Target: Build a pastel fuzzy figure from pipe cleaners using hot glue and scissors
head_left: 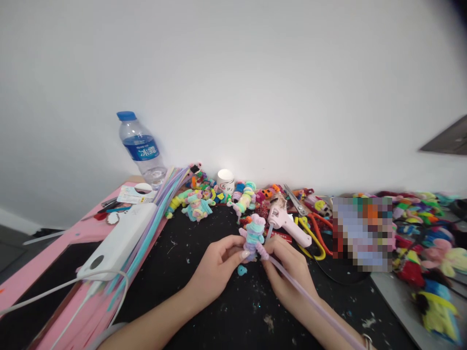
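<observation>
My left hand (215, 268) pinches a small pastel figure (253, 235) made of twisted pipe cleaners, in lilac, pink and pale blue, held upright over the black mat (204, 311). My right hand (290, 272) grips a long lilac pipe cleaner (310, 301) whose end is wound against the figure's right side; the rest trails back over my right wrist. A little blue loop (242, 270) lies on the mat just under the figure.
A pink glue gun (286, 221), scissors (296, 200) and yellow-and-red-handled tools lie behind my hands. Finished pipe-cleaner figures line the wall and pile up at right. At left: a bundle of pipe cleaners (153, 218), a white power bank (116, 243) with cable, a water bottle (141, 148).
</observation>
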The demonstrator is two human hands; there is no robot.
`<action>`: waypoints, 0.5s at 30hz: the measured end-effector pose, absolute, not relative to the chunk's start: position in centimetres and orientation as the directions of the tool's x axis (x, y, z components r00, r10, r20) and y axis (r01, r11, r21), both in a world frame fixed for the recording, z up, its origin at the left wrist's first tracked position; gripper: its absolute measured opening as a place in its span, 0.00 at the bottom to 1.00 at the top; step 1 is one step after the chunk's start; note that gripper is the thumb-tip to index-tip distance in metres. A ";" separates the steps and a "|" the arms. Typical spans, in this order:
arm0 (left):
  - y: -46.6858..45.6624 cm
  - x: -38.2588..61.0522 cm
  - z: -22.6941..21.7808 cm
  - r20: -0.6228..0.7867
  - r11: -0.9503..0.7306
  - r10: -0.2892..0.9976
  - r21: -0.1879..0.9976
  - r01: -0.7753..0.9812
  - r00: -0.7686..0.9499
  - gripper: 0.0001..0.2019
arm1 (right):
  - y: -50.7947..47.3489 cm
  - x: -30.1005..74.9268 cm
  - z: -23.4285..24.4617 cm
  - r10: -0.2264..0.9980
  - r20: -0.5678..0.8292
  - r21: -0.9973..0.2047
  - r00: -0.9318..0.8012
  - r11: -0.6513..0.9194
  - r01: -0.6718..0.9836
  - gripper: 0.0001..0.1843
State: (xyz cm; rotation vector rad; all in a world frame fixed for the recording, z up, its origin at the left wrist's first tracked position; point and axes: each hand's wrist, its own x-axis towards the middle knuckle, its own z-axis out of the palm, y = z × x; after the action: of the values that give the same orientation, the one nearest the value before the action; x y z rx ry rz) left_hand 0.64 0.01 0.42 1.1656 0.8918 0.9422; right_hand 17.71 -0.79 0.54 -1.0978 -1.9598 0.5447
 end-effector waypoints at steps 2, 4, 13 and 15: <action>-0.1 0.7 0.6 -0.077 0.124 0.938 0.985 -0.121 0.339 0.12 | -0.9 17.6 0.5 0.848 0.442 -0.684 -0.290 0.529 0.502 0.07; -0.1 0.7 0.8 -0.071 0.113 0.943 0.987 -0.110 0.324 0.11 | -1.0 17.5 0.5 0.848 0.450 -0.680 -0.280 0.529 0.507 0.08; 0.4 0.6 0.3 -0.130 0.229 0.937 0.929 -0.290 0.323 0.11 | -0.9 17.8 1.2 0.835 0.443 -0.637 -0.326 0.549 0.541 0.09; 0.8 0.4 0.1 -0.157 0.272 0.938 0.885 -0.378 0.308 0.11 | -0.8 18.0 1.5 0.827 0.439 -0.608 -0.350 0.561 0.562 0.15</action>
State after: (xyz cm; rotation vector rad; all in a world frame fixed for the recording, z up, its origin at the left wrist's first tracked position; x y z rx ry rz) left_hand 0.39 0.76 0.09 0.8571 0.8042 1.0279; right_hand 17.99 -0.75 1.49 -1.1108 -2.0569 0.4596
